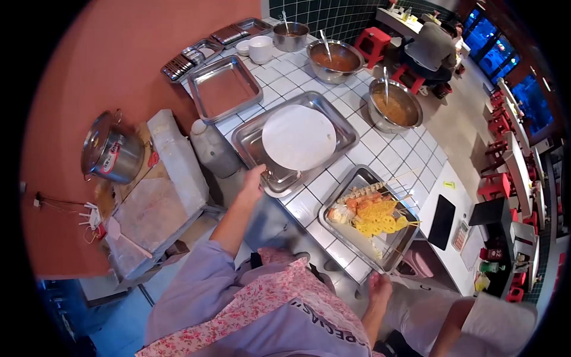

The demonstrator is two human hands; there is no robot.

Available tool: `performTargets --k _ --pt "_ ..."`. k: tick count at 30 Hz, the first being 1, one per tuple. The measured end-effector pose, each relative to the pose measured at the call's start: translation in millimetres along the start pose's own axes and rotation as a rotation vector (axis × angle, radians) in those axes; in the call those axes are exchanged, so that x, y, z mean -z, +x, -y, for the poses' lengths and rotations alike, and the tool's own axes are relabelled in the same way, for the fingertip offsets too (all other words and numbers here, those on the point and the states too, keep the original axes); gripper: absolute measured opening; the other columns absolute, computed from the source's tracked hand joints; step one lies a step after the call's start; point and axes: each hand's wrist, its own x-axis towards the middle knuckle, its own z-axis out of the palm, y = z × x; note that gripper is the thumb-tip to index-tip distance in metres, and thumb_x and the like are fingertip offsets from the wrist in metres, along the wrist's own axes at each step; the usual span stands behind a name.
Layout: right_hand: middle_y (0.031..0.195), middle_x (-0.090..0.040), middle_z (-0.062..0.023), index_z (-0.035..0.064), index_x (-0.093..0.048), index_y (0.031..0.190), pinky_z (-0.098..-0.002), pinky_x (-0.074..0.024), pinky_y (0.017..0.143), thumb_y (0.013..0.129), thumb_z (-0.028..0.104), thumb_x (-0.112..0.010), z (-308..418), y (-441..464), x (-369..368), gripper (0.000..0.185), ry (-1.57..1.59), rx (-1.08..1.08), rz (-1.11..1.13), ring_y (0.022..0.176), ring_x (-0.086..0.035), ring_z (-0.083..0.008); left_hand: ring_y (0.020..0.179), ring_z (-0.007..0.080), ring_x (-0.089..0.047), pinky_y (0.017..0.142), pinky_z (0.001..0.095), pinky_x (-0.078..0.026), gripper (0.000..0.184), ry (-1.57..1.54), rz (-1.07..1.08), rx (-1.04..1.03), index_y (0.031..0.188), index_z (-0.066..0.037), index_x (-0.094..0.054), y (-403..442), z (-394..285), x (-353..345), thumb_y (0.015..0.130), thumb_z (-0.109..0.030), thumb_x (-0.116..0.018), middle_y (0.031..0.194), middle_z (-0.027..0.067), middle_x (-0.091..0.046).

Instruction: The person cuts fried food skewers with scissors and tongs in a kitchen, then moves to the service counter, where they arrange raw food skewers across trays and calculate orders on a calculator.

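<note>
My left hand (254, 180) is at the near left corner of a steel tray (242, 140), its fingers closed on the rim. A round white sheet (298, 137) lies in that tray. My right hand (379, 287) is beside the near edge of a second steel tray (395, 260), its fingers curled near the rim. That tray bears skewers of yellow and orange food (375, 215), with pale pieces at the left and wooden sticks pointing right.
Bowls of sauce (336, 62) (394, 111) with ladles stand on the tiled table behind. An empty tray (225, 89) is at the back left. A steel pot (119, 156) stands left. Another person's sleeve (498, 324) is close on the right; someone sits far back.
</note>
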Motion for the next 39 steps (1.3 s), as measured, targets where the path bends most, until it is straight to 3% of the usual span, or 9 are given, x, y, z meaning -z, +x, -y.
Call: performTargets --k 15,18,21,22,25,29,30,33,39 --pt "0.085 -0.060 -0.0080 0.0039 -0.053 0.091 -0.0285 -0.0528 0.064 0.081 0.005 -0.051 -7.9 -11.3 -19.8 0.010 -0.004 0.017 0.027 0.075 -0.059 -0.0182 0.087 0.0211 -0.061 0.079 0.0363 -0.052 0.012 -0.782 -0.247 -0.328 0.095 -0.007 -0.054 -23.5 -115.4 64.3 0.085 -0.009 -0.049 0.091 0.0063 -0.061" --pt "0.090 -0.061 -0.0091 0.0026 -0.055 0.095 -0.0275 -0.0522 0.064 0.081 0.004 -0.050 -10.8 15.0 0.1 0.016 -0.023 -0.081 0.170 0.077 -0.059 -0.0173 0.076 0.0174 -0.061 0.064 0.0341 -0.052 0.008 -0.904 -0.382 -0.344 0.090 -0.008 -0.055 0.8 -121.8 111.1 0.085 -0.009 -0.049 0.083 0.0049 -0.061" --pt "0.086 -0.060 -0.0097 -0.0007 -0.055 0.096 -0.0282 -0.0515 0.061 0.080 0.007 -0.049 -12.7 -1.7 -42.7 0.018 -0.040 -0.042 0.142 0.072 -0.058 -0.0199 0.066 0.0124 -0.056 0.048 0.0296 -0.045 0.007 -0.885 -0.155 -0.296 0.086 -0.009 -0.056 37.2 -87.6 223.7 0.084 -0.012 -0.050 0.078 0.0028 -0.061" --pt "0.083 -0.060 -0.0098 -0.0015 -0.055 0.093 -0.0293 -0.0518 0.060 0.080 0.008 -0.049 -13.7 -3.1 -45.7 0.018 -0.069 -0.015 0.136 0.070 -0.057 -0.0208 0.071 0.0141 -0.058 0.054 0.0306 -0.047 0.008 -0.903 -0.290 -0.267 0.087 -0.007 -0.057 40.8 -82.9 243.6 0.083 -0.011 -0.051 0.082 0.0035 -0.061" --pt "0.074 -0.063 -0.0086 -0.0032 -0.061 0.085 -0.0331 -0.0487 0.058 0.078 0.016 -0.055 -3.7 68.5 18.5 0.021 -1.068 0.684 0.494 0.067 -0.059 -0.0202 0.080 0.0163 -0.060 0.064 0.0310 -0.051 0.014 -0.942 -0.634 -0.197 0.091 -0.005 -0.059 48.4 -70.7 284.5 0.082 -0.011 -0.050 0.090 0.0037 -0.061" --pt "0.071 -0.059 -0.0053 0.0033 -0.058 0.084 -0.0333 -0.0473 0.057 0.079 0.021 -0.055 -19.4 74.7 17.7 0.019 -0.941 0.560 0.246 0.065 -0.057 -0.0198 0.085 0.0143 -0.059 0.071 0.0258 -0.050 0.024 -0.966 -0.780 -0.092 0.104 -0.008 -0.059 100.7 -10.6 391.9 0.085 -0.016 -0.047 0.099 0.0017 -0.061" --pt "0.070 -0.059 -0.0060 0.0034 -0.059 0.083 -0.0334 -0.0469 0.056 0.078 0.021 -0.056 -24.2 66.2 8.7 0.018 -0.808 0.518 0.163 0.063 -0.057 -0.0209 0.092 0.0160 -0.059 0.075 0.0254 -0.050 0.028 -0.643 -0.733 -0.324 0.108 -0.005 -0.058 119.8 19.8 424.4 0.086 -0.015 -0.046 0.107 0.0031 -0.060" --pt "0.071 -0.059 -0.0076 0.0045 -0.059 0.079 -0.0345 -0.0466 0.056 0.078 0.016 -0.058 -28.7 38.9 -24.6 0.012 -0.373 0.310 0.035 0.064 -0.057 -0.0215 0.088 0.0163 -0.058 0.071 0.0250 -0.049 0.038 -0.900 -0.484 -0.168 0.124 -0.001 -0.047 114.4 24.5 469.6 0.088 -0.012 -0.041 0.122 0.0108 -0.055" --pt "0.068 -0.052 -0.0072 0.0031 -0.055 0.080 -0.0398 -0.0491 0.062 0.081 0.008 -0.055 -33.5 26.0 -43.5 0.005 0.080 0.133 -0.252 0.065 -0.053 -0.0215 0.084 0.0169 -0.058 0.069 0.0268 -0.050 0.044 -0.391 -0.507 0.106 0.131 -0.002 -0.042 107.9 -13.9 431.4 0.091 -0.019 -0.042 0.123 0.0135 -0.054"
